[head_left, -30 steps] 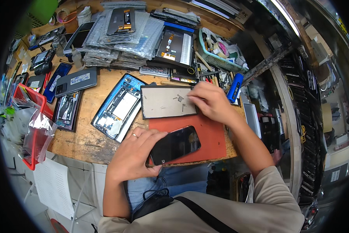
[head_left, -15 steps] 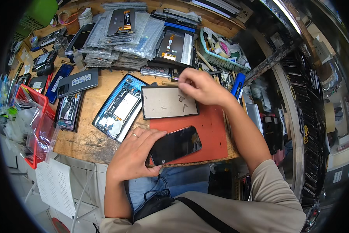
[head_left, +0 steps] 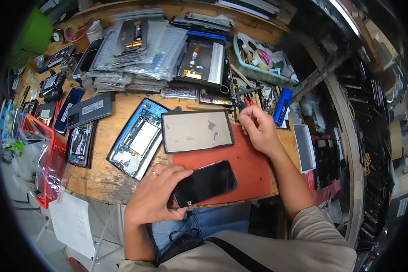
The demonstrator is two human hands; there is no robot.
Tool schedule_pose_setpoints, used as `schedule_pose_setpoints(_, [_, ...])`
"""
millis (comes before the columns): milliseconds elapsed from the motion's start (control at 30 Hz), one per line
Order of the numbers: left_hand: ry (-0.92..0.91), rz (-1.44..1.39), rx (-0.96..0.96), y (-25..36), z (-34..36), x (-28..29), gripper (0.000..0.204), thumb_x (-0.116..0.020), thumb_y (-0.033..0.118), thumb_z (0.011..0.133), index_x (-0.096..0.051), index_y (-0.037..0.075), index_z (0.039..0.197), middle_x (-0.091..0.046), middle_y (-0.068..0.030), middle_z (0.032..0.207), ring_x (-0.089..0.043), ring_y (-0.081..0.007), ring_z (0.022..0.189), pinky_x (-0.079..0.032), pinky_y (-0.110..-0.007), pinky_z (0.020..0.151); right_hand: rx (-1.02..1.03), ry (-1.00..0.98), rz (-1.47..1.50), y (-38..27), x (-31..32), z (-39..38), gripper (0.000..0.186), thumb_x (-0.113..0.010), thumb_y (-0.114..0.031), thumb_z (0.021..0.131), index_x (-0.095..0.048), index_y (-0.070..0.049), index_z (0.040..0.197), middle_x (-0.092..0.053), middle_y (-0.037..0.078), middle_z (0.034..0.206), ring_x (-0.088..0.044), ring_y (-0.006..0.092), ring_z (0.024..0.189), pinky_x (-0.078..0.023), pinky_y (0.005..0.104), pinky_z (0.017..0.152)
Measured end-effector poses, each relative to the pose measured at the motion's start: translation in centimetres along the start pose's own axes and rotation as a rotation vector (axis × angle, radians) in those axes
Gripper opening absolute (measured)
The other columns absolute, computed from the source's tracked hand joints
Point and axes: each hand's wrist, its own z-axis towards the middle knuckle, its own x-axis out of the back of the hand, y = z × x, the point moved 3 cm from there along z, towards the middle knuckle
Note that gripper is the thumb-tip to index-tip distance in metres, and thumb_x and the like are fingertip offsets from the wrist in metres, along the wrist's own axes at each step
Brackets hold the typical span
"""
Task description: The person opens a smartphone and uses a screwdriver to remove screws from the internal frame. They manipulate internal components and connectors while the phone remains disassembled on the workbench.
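Observation:
My left hand (head_left: 155, 192) grips a black-screened smartphone (head_left: 206, 183) by its left end, thumb below and fingers above. The phone lies over the front edge of a red-orange mat (head_left: 254, 174). My right hand (head_left: 260, 130) hovers past the right side of a shallow dark-rimmed tray (head_left: 181, 131), its fingertips pinched together. Anything between them is too small to make out. A few small metal pieces (head_left: 211, 125) lie in the tray's right half. Left of the tray, an opened blue phone (head_left: 140, 136) with bare inner parts rests at a slant in a box lid.
Bubble-wrapped screens (head_left: 140, 59) are stacked at the back. Tools and a green basket (head_left: 265, 75) of supplies stand at the back right, near a blue cylindrical device (head_left: 282, 106). A red basket (head_left: 54, 158) sits at the left edge, beside several phones.
My right hand has moved from above the tray's right side to the right, beyond its rim. The small pieces in the tray show more fully. My left hand keeps its hold on the smartphone.

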Motion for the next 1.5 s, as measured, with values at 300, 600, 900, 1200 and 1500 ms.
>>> schedule_pose_setpoints(300, [-0.009,0.012,0.029,0.4,0.2,-0.2,0.085,-0.088,0.023,0.059,-0.061,0.007,0.138,-0.063,-0.0131,0.130,-0.057,-0.0393,0.115,-0.049,-0.046,0.102,0.009,0.011,0.256,-0.7,-1.4,-0.4,0.011,-0.065,-0.007,0.106,-0.067,0.002,0.112,-0.070,0.004,0.094,-0.068,0.0092,0.085,-0.057,0.0260,0.076])
schedule_pose_setpoints(600, [-0.005,-0.015,0.023,0.0,-0.2,-0.1,0.089,-0.087,0.023,0.063,-0.055,0.005,0.144,-0.063,-0.0167,0.131,-0.056,-0.0405,0.117,-0.048,-0.047,0.104,-0.028,-0.011,0.196,-0.7,-1.6,-0.7,0.013,-0.066,-0.003,0.104,-0.066,0.003,0.116,-0.071,0.003,0.098,-0.067,0.0081,0.088,-0.056,0.0239,0.080])
schedule_pose_setpoints(900, [0.068,-0.083,-0.031,-0.3,-0.5,-0.3,0.066,-0.086,0.018,0.061,-0.054,0.007,0.118,-0.065,-0.0151,0.129,-0.059,-0.0394,0.116,-0.047,-0.046,0.103,0.103,0.050,0.138,-1.4,-1.6,-0.5,0.011,-0.068,-0.002,0.102,-0.070,0.003,0.112,-0.070,0.005,0.098,-0.068,0.0103,0.087,-0.055,0.0254,0.079])
schedule_pose_setpoints(1200, [0.106,-0.070,-0.028,-0.7,-0.5,-1.0,0.060,-0.086,0.015,0.060,-0.049,0.009,0.107,-0.066,-0.0130,0.127,-0.058,-0.0387,0.111,-0.049,-0.046,0.096,0.140,0.032,0.117,-1.6,-1.3,-0.4,0.007,-0.072,0.001,0.098,-0.073,0.002,0.105,-0.071,0.006,0.098,-0.069,0.0112,0.087,-0.056,0.0263,0.079])
schedule_pose_setpoints(1500, [0.113,-0.058,-0.024,-0.9,-0.5,-1.1,0.064,-0.091,0.018,0.059,-0.047,0.013,0.105,-0.068,-0.0148,0.128,-0.060,-0.0375,0.109,-0.048,-0.047,0.097,0.096,-0.007,0.099,-1.6,-1.4,-0.5,0.007,-0.071,0.001,0.100,-0.070,0.004,0.106,-0.071,0.005,0.097,-0.069,0.0106,0.087,-0.056,0.0253,0.079])
